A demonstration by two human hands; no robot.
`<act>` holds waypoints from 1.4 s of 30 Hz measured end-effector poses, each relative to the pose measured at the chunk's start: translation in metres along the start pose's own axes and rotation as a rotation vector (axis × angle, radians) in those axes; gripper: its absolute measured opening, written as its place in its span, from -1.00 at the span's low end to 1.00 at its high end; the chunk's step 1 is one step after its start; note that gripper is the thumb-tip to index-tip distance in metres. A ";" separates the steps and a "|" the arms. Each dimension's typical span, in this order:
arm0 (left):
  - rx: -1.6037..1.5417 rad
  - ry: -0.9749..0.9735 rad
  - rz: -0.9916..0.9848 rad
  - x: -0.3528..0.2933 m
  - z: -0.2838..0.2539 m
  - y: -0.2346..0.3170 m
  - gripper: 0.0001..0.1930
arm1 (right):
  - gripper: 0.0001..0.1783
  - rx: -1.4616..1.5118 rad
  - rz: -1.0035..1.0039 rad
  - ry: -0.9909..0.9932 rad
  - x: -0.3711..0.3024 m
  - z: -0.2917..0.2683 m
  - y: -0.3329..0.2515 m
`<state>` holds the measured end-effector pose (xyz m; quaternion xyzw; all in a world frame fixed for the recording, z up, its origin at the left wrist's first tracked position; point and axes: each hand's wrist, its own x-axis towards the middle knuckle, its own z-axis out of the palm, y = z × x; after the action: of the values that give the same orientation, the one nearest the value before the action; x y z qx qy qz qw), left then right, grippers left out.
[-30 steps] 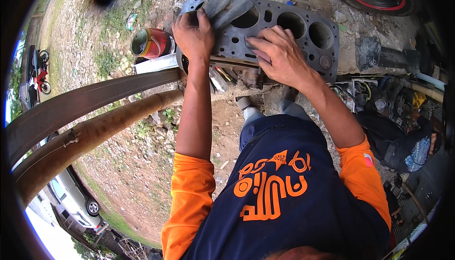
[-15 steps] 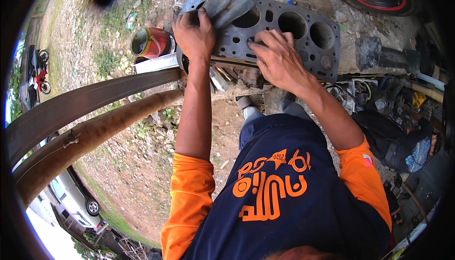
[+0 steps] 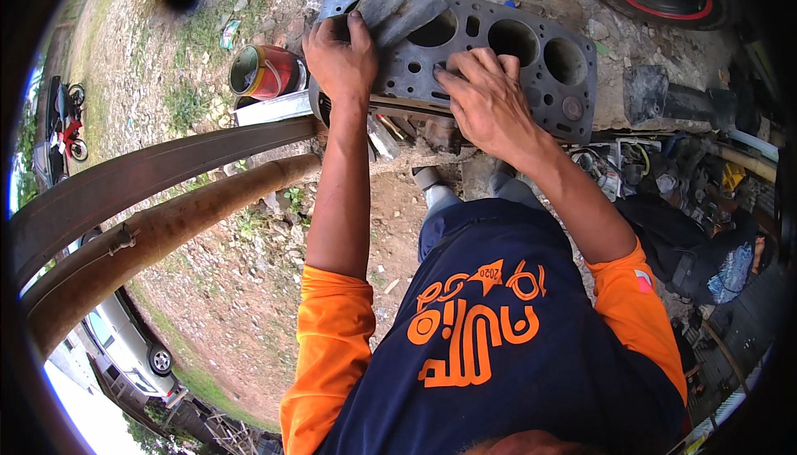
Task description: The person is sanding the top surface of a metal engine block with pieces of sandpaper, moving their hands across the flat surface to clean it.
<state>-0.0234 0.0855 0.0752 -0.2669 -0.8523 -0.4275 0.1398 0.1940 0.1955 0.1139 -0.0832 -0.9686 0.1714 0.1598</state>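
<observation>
The left forearm (image 3: 339, 189) is extended nearly straight forward, and the left grip (image 3: 342, 61) is held palm down, its thumb (image 3: 359, 33) parted from the fingers. The right forearm (image 3: 573, 185) is angled inward from a bent elbow (image 3: 616, 246); the right grip (image 3: 490, 102) is held back-up, its fingers bent, fingertips partly hidden.

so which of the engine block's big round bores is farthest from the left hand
The rightmost bore, at the engine block's right end; the others all sit closer to the left hand.

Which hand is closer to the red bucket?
Left. The left hand is just right of the red bucket; the right hand is farther right, on the engine block.
</observation>
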 end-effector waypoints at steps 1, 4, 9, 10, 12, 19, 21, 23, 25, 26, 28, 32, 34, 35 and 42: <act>0.000 -0.013 -0.011 0.000 -0.001 0.000 -0.66 | -0.65 -0.004 -0.005 0.022 0.000 0.000 0.001; 0.002 -0.014 -0.022 0.000 0.001 0.001 -0.66 | -0.64 -0.024 -0.021 0.043 0.002 0.001 0.004; -0.002 0.000 -0.009 0.000 0.001 -0.001 -0.66 | -0.64 0.003 -0.036 0.033 -0.001 0.003 0.004; -0.014 -0.006 -0.019 0.000 0.000 0.001 -0.67 | -0.63 -0.004 -0.035 0.059 0.001 0.002 0.004; -0.027 -0.007 -0.024 0.000 0.000 0.002 -0.67 | -0.63 0.008 -0.032 0.063 0.003 0.003 0.002; 0.010 0.014 -0.009 -0.002 0.000 0.004 -0.68 | -0.63 0.011 0.012 0.064 0.003 0.005 0.001; 0.004 0.015 0.000 -0.001 -0.001 0.002 -0.68 | -0.63 0.031 0.002 0.040 0.002 0.002 -0.004; -0.041 0.001 0.007 0.000 -0.001 0.000 -0.68 | -0.64 0.024 0.005 0.040 0.002 0.001 -0.005; -0.032 0.012 -0.001 -0.001 0.002 0.001 -0.69 | -0.65 0.000 0.020 0.066 0.003 0.004 -0.005; -0.026 0.017 -0.005 -0.001 0.002 0.001 -0.69 | -0.65 0.003 0.020 0.052 0.002 0.004 -0.006; -0.004 0.026 0.007 -0.002 0.002 0.001 -0.69 | -0.65 0.005 0.021 0.025 -0.002 0.002 -0.008; -0.030 -0.002 -0.018 0.000 0.000 0.001 -0.69 | -0.66 -0.020 0.024 0.057 0.002 0.002 -0.005; -0.010 0.021 -0.002 -0.002 0.003 0.001 -0.69 | -0.66 -0.001 0.016 0.044 -0.004 0.002 -0.007; 0.003 0.035 0.006 -0.002 0.003 0.000 -0.69 | -0.65 -0.001 0.018 0.043 -0.003 0.003 -0.007; -0.043 -0.008 -0.026 -0.001 0.001 -0.001 -0.66 | -0.64 -0.004 0.037 0.044 -0.006 0.003 -0.016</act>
<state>-0.0234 0.0857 0.0734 -0.2605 -0.8468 -0.4465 0.1252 0.1966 0.1786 0.1157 -0.1049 -0.9635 0.1704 0.1776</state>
